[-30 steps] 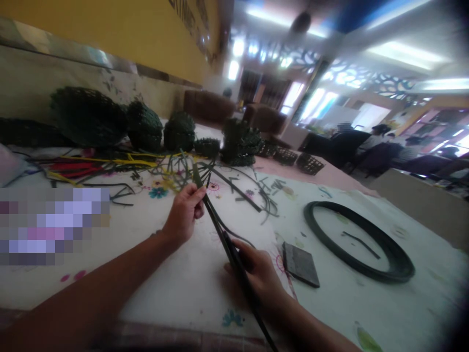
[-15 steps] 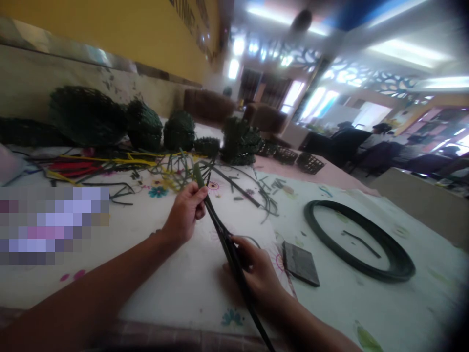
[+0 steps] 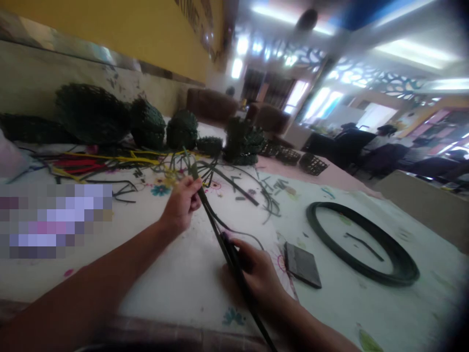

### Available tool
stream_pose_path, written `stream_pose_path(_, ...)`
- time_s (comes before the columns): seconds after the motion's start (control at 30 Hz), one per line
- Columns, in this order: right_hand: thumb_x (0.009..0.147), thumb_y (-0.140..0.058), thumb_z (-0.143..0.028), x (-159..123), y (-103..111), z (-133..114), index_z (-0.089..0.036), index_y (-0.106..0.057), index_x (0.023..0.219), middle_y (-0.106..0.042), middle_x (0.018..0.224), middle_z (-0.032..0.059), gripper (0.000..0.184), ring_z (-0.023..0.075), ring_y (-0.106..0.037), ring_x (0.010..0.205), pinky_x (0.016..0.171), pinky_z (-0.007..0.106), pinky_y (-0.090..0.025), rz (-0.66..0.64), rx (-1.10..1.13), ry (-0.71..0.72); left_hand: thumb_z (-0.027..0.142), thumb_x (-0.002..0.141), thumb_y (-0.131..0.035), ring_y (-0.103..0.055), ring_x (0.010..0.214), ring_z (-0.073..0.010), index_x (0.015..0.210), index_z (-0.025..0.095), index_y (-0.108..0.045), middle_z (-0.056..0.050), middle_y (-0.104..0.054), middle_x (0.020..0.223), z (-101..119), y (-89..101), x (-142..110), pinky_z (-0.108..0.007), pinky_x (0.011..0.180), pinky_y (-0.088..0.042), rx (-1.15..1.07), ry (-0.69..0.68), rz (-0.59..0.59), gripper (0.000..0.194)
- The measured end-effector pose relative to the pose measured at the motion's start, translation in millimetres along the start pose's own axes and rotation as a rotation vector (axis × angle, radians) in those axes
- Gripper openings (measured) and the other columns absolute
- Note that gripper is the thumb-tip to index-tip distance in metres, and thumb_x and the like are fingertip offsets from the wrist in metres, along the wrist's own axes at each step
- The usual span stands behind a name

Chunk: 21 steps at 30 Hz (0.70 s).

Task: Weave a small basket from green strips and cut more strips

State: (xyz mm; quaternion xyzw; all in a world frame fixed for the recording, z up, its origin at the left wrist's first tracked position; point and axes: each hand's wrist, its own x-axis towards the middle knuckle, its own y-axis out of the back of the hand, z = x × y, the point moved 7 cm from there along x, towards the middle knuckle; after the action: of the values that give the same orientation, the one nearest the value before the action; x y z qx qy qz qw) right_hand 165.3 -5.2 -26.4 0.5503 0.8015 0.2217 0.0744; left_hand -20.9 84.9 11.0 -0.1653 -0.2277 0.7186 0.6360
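Observation:
A bundle of long dark green strips (image 3: 214, 225) runs slantwise between my two hands above the table. My left hand (image 3: 181, 204) pinches the bundle near its far end, fingers closed. Nearer to me, my right hand (image 3: 256, 274) is wrapped round the same strips, whose tail runs down past my wrist to the bottom edge. A thin loose strand curves out beside the bundle.
A white flowered cloth (image 3: 176, 278) covers the table. A dark coiled ring (image 3: 362, 244) lies at right, a flat dark pad (image 3: 302, 265) beside my right hand. Loose green, yellow and red strips (image 3: 110, 164) and several dark woven baskets (image 3: 146, 127) stand at the back. People sit far right.
My left hand has moved a little up and away with the strips' far end. My right hand stays clenched on the bundle in about the same place.

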Motion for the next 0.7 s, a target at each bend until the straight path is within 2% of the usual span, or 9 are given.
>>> stream_pose_path(0.17,0.074,-0.069,-0.023,0.9,2.2,-3.3,-0.013,-0.062,0.117,-0.054,0.068,-0.0032,0.045,0.0106,-0.043,0.057,0.050,0.021,-0.034,0.050,0.027,0.060,0.028,0.075,-0.072,-0.028,0.038,-0.0021,0.066,0.018,-0.040,0.009,-0.038,0.049,-6.3,-12.4,-14.2,-0.013,0.035,-0.018,0.026,-0.008,-0.073,0.035)
stream_pose_path(0.3,0.076,-0.066,-0.024,-0.1,1.7,-7.6,-0.013,-0.061,0.118,-0.052,0.067,-0.0031,0.043,0.0108,-0.043,0.056,0.050,0.022,-0.035,0.033,-0.004,0.087,0.028,0.076,-0.071,-0.028,0.038,-0.0021,0.066,0.018,-0.041,0.009,-0.037,0.049,-6.7,-13.9,-19.4,-0.014,0.035,-0.018,0.017,-0.025,-0.078,0.033)
stream_pose_path(0.5,0.081,-0.066,-0.031,-1.8,0.3,-9.3,-0.012,-0.064,0.101,-0.043,0.062,-0.0052,0.028,0.0096,-0.035,0.054,0.048,0.022,-0.030,-0.018,0.003,0.068,0.027,0.073,-0.072,-0.030,0.039,-0.0019,0.066,0.018,-0.041,0.009,-0.039,0.050,-7.4,-7.4,-12.5,-0.014,0.035,-0.018,0.013,0.003,-0.041,0.033)
stream_pose_path(0.7,0.078,-0.069,-0.029,-0.7,0.0,-0.5,-0.012,-0.064,0.111,-0.047,0.063,-0.0047,0.037,0.0106,-0.040,0.056,0.051,0.023,-0.032,0.010,-0.008,0.005,0.024,0.072,-0.072,-0.026,0.035,-0.0011,0.063,0.019,-0.036,0.010,-0.037,0.047,-2.6,-3.7,-5.0,-0.014,0.034,-0.016,-0.016,-0.017,-0.011,0.038)
